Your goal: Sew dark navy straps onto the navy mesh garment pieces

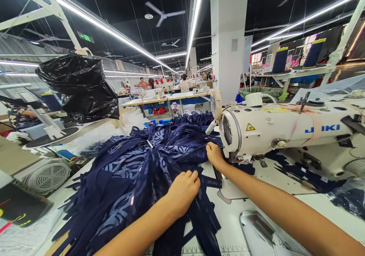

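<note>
A big heap of navy blue patterned fabric pieces (137,176) with hanging strips lies on the sewing table (236,218). My left hand (184,189) is closed, fingers curled into the cloth near the heap's right edge. My right hand (214,155) pinches the fabric close to the needle end of a white JUKI sewing machine (285,128), which stands to the right.
A black plastic bag (81,87) hangs at the left above a round stand. A white fan-like grille (47,176) sits low left. A white pillar (228,39) rises behind the machine. Other people sit at sewing tables (165,96) far back. Thread cones (281,60) stand at right.
</note>
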The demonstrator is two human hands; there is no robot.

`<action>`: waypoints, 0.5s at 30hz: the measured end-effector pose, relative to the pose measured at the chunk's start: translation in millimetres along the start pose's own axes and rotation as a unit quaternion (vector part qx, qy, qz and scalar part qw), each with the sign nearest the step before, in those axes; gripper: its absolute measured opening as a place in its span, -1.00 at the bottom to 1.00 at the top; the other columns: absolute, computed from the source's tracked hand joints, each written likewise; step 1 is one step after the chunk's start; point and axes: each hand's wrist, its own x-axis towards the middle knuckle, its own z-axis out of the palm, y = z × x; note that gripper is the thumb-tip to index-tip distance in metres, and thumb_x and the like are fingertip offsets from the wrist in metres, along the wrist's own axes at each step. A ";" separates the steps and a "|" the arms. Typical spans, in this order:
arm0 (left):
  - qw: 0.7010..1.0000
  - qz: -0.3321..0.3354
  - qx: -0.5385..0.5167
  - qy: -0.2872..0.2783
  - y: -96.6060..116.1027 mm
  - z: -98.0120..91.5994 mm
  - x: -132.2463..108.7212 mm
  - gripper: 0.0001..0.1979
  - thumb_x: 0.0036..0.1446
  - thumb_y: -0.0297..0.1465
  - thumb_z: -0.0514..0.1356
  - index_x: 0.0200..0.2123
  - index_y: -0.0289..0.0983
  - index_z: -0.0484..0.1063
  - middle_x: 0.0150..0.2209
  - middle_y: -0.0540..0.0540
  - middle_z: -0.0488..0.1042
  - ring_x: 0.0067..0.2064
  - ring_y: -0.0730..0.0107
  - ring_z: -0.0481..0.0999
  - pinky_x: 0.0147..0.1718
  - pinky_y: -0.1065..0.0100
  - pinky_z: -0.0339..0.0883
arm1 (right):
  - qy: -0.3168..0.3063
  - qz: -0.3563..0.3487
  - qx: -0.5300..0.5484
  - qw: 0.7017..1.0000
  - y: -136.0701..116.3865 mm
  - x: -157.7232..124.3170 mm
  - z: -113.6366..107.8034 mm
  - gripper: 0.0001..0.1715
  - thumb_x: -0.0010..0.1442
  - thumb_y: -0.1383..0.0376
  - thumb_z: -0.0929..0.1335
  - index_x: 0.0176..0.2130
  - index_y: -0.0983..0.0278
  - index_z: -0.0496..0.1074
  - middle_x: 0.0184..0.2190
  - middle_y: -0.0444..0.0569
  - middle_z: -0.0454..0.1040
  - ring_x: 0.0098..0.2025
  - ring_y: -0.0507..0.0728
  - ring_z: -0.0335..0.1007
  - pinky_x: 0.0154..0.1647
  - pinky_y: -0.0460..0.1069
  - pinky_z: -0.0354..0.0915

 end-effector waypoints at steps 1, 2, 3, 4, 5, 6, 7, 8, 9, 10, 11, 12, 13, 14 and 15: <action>0.999 -0.033 0.010 -0.006 -2.3 2.0 1.8 -0.59 -0.05 -0.59 0.13 -0.06 -0.40 0.29 0.01 -0.31 0.30 -0.10 0.12 0.33 -0.24 0.21 0.24 | 0.008 0.016 0.002 1.000 0.0 1.5 3.2 -0.67 0.14 0.44 0.09 -0.48 0.29 0.34 -0.55 -0.06 0.36 -0.46 0.06 0.24 -0.49 -0.09 0.05; 0.998 -0.064 0.016 -0.010 -5.2 3.8 3.9 -0.45 -0.11 -0.58 0.16 0.04 -0.40 0.21 0.09 -0.35 0.21 -0.03 0.05 0.29 -0.21 0.17 0.22 | 0.014 0.029 0.005 0.999 0.0 2.3 6.0 -0.68 0.13 0.43 0.10 -0.49 0.29 0.33 -0.56 -0.07 0.35 -0.47 0.06 0.23 -0.51 -0.09 0.04; 0.996 -0.087 0.017 -0.012 -8.3 5.3 6.5 -0.34 -0.16 -0.58 0.19 0.10 -0.40 0.14 0.12 -0.37 0.17 0.01 0.00 0.25 -0.18 0.13 0.20 | 0.019 0.038 0.008 0.999 0.1 2.5 8.4 -0.69 0.13 0.43 0.11 -0.50 0.28 0.33 -0.57 -0.07 0.34 -0.48 0.06 0.22 -0.52 -0.09 0.03; 0.995 -0.102 0.014 -0.013 -10.9 6.5 10.0 -0.27 -0.19 -0.59 0.21 0.12 -0.40 0.10 0.11 -0.38 0.18 0.01 -0.03 0.24 -0.18 0.11 0.19 | 0.023 0.045 0.011 0.999 0.2 2.4 10.1 -0.69 0.13 0.42 0.11 -0.50 0.27 0.33 -0.57 -0.08 0.34 -0.49 0.06 0.21 -0.52 -0.09 0.02; 0.994 -0.107 0.009 -0.013 -12.8 7.8 14.4 -0.26 -0.21 -0.60 0.22 0.12 -0.41 0.11 0.06 -0.37 0.24 -0.02 -0.03 0.26 -0.19 0.10 0.20 | 0.026 0.050 0.013 0.998 0.2 1.9 11.3 -0.69 0.13 0.41 0.12 -0.50 0.27 0.34 -0.57 -0.08 0.34 -0.49 0.06 0.21 -0.52 -0.09 0.01; 0.994 -0.106 0.006 -0.006 -13.6 9.1 19.4 -0.32 -0.20 -0.61 0.22 0.08 -0.43 0.17 -0.01 -0.35 0.32 -0.06 -0.01 0.30 -0.22 0.11 0.20 | 0.028 0.053 0.015 0.998 0.4 1.2 11.9 -0.69 0.13 0.41 0.12 -0.50 0.26 0.34 -0.57 -0.08 0.34 -0.49 0.06 0.21 -0.52 -0.09 0.01; 0.995 -0.104 0.004 0.006 -13.4 10.8 24.5 -0.45 -0.16 -0.61 0.19 0.00 -0.43 0.26 -0.11 -0.33 0.38 -0.12 0.02 0.33 -0.24 0.13 0.20 | 0.029 0.055 0.016 0.998 0.7 0.5 12.2 -0.69 0.13 0.41 0.12 -0.50 0.26 0.34 -0.57 -0.07 0.34 -0.49 0.07 0.22 -0.52 -0.08 0.02; 0.995 -0.102 0.005 0.017 -12.4 13.0 28.8 -0.61 -0.09 -0.61 0.15 -0.10 -0.43 0.34 -0.20 -0.29 0.42 -0.17 0.06 0.35 -0.27 0.15 0.20 | 0.029 0.055 0.016 0.998 1.3 -0.4 12.2 -0.68 0.14 0.41 0.12 -0.50 0.26 0.34 -0.57 -0.07 0.35 -0.49 0.07 0.23 -0.52 -0.08 0.02; 0.995 -0.100 0.005 0.028 -10.9 15.4 31.5 -0.76 -0.02 -0.62 0.10 -0.22 -0.41 0.39 -0.28 -0.26 0.43 -0.22 0.10 0.37 -0.29 0.18 0.20 | 0.029 0.054 0.016 0.998 2.0 -1.2 12.0 -0.68 0.14 0.41 0.11 -0.49 0.25 0.34 -0.56 -0.07 0.35 -0.48 0.07 0.23 -0.51 -0.08 0.03; 0.995 -0.092 0.002 0.040 -9.3 18.2 31.7 -0.82 0.03 -0.62 0.05 -0.32 -0.38 0.41 -0.34 -0.23 0.42 -0.26 0.15 0.38 -0.31 0.20 0.19 | 0.027 0.052 0.016 0.998 3.0 -2.1 11.9 -0.68 0.14 0.41 0.11 -0.49 0.25 0.35 -0.56 -0.06 0.35 -0.48 0.08 0.24 -0.51 -0.08 0.03; 0.995 -0.079 -0.005 0.052 -7.7 21.1 28.7 -0.81 0.07 -0.62 0.01 -0.39 -0.36 0.39 -0.38 -0.21 0.41 -0.28 0.18 0.38 -0.32 0.23 0.18 | 0.025 0.049 0.016 0.998 4.2 -3.0 12.1 -0.68 0.15 0.41 0.11 -0.48 0.25 0.35 -0.56 -0.06 0.36 -0.48 0.08 0.25 -0.51 -0.08 0.04; 0.996 -0.062 -0.016 0.065 -6.2 23.9 22.2 -0.80 0.07 -0.63 -0.01 -0.41 -0.33 0.37 -0.39 -0.18 0.40 -0.30 0.21 0.37 -0.33 0.25 0.18 | 0.023 0.045 0.017 0.999 5.4 -4.0 12.6 -0.68 0.15 0.41 0.11 -0.47 0.25 0.35 -0.56 -0.06 0.36 -0.47 0.08 0.25 -0.51 -0.08 0.04; 0.996 -0.040 -0.032 0.080 -4.5 26.6 12.2 -0.82 0.05 -0.63 0.00 -0.40 -0.31 0.35 -0.39 -0.15 0.39 -0.30 0.24 0.36 -0.34 0.26 0.17 | 0.021 0.040 0.018 0.999 6.6 -5.0 13.5 -0.68 0.15 0.41 0.11 -0.45 0.25 0.36 -0.56 -0.06 0.37 -0.47 0.09 0.26 -0.51 -0.08 0.05; 0.994 -0.022 -0.051 0.093 -2.1 29.0 -0.9 -0.83 0.02 -0.63 0.02 -0.39 -0.30 0.33 -0.39 -0.13 0.38 -0.31 0.25 0.35 -0.35 0.28 0.17 | 0.020 0.035 0.021 0.999 7.5 -6.0 15.0 -0.69 0.16 0.41 0.11 -0.43 0.24 0.36 -0.55 -0.05 0.37 -0.46 0.09 0.27 -0.50 -0.08 0.06; 0.992 -0.017 -0.075 0.102 1.2 31.1 -16.1 -0.83 -0.01 -0.63 0.04 -0.39 -0.28 0.31 -0.38 -0.11 0.38 -0.32 0.27 0.34 -0.35 0.29 0.17 | 0.019 0.031 0.024 0.999 8.1 -6.9 17.0 -0.69 0.16 0.41 0.11 -0.40 0.24 0.37 -0.54 -0.05 0.38 -0.45 0.09 0.29 -0.49 -0.07 0.07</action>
